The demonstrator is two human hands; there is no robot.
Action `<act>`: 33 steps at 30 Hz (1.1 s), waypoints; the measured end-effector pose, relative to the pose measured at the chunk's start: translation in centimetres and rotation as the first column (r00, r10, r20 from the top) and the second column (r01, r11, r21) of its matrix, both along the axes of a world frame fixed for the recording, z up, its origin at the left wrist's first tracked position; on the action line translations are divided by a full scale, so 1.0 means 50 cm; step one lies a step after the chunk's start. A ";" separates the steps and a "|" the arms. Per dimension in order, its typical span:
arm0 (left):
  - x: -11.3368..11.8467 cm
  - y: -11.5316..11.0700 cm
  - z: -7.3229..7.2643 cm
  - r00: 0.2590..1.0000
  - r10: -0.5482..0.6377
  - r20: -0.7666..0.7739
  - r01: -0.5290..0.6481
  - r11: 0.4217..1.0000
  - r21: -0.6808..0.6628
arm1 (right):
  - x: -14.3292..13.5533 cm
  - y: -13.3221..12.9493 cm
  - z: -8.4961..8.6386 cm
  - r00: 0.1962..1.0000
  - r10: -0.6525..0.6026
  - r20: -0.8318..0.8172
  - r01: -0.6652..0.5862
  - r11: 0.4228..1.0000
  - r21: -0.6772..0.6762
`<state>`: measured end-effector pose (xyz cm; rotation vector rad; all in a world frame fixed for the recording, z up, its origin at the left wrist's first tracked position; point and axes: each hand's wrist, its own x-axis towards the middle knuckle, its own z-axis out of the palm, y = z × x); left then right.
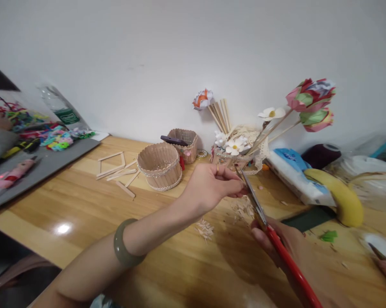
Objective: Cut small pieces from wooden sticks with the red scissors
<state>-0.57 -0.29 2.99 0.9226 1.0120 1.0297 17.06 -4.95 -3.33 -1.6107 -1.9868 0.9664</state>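
1. Pale wall (148, 55) behind, wooden table (84, 214) below, its near edge slanting across the lower left.
2. Red-handled scissors (276, 241) sit in the right hand (295, 239), which is wrapped around the handles.
3. Their long axis runs from the lower right up to the left, blades slightly parted, tips right beside the left hand's (212, 186) bunched fingers; whether those pinch anything, I can't tell.
4. Pale shavings (205, 229) lie below the left hand.
5. Rightward it's crowded: a banana (350, 201) and a tissue packet (297, 175). Leftward, past a round basket (159, 169), wood stretches more openly.
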 end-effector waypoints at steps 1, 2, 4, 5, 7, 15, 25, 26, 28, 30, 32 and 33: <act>0.000 0.000 0.000 1.000 -0.001 -0.006 0.001 1.000 0.001 | 0.005 0.002 -0.005 0.999 0.024 0.022 -0.024 1.000 -0.008; 0.000 0.000 0.001 1.000 -0.001 -0.012 0.001 1.000 0.001 | 0.008 0.004 -0.008 0.999 0.027 0.040 -0.027 1.000 -0.010; 0.001 0.000 0.003 1.000 0.002 -0.021 -0.002 1.000 0.000 | 0.008 0.005 -0.009 0.998 0.003 0.057 -0.002 1.000 -0.013; 0.001 0.000 0.004 1.000 0.006 -0.023 -0.006 1.000 -0.002 | 0.005 0.005 -0.008 0.998 -0.023 0.057 0.024 1.000 -0.005; 0.002 0.000 0.005 1.000 0.013 -0.026 -0.013 1.000 -0.005 | -0.002 0.002 -0.005 0.997 -0.069 0.042 0.068 0.998 0.009; -0.001 0.002 0.000 0.999 0.008 -0.044 -0.008 1.000 0.018 | -0.024 -0.013 0.023 0.990 -0.141 -0.015 0.141 0.990 -0.018; -0.003 0.002 0.004 0.998 0.009 -0.065 -0.009 1.000 0.012 | -0.020 -0.014 0.021 0.995 -0.095 0.033 0.097 0.993 -0.069; -0.003 0.002 0.004 0.998 0.006 -0.066 -0.006 1.000 0.011 | -0.020 -0.016 0.018 0.994 -0.103 0.048 0.106 0.992 -0.066; -0.005 0.004 0.003 0.998 -0.005 -0.065 0.006 1.000 0.010 | -0.022 -0.022 0.016 0.991 -0.118 0.055 0.121 0.992 -0.041; -0.007 0.005 0.003 0.997 -0.037 -0.064 0.037 0.999 0.003 | -0.025 -0.027 0.018 0.988 -0.152 0.004 0.152 0.988 -0.003; -0.010 0.007 0.003 0.995 -0.075 -0.066 0.075 0.997 -0.007 | -0.026 -0.029 0.022 0.977 -0.199 -0.077 0.201 0.979 0.032; -0.011 0.008 0.003 0.993 -0.092 -0.069 0.092 0.996 -0.009 | -0.023 -0.028 0.023 0.969 -0.220 -0.116 0.225 0.974 0.039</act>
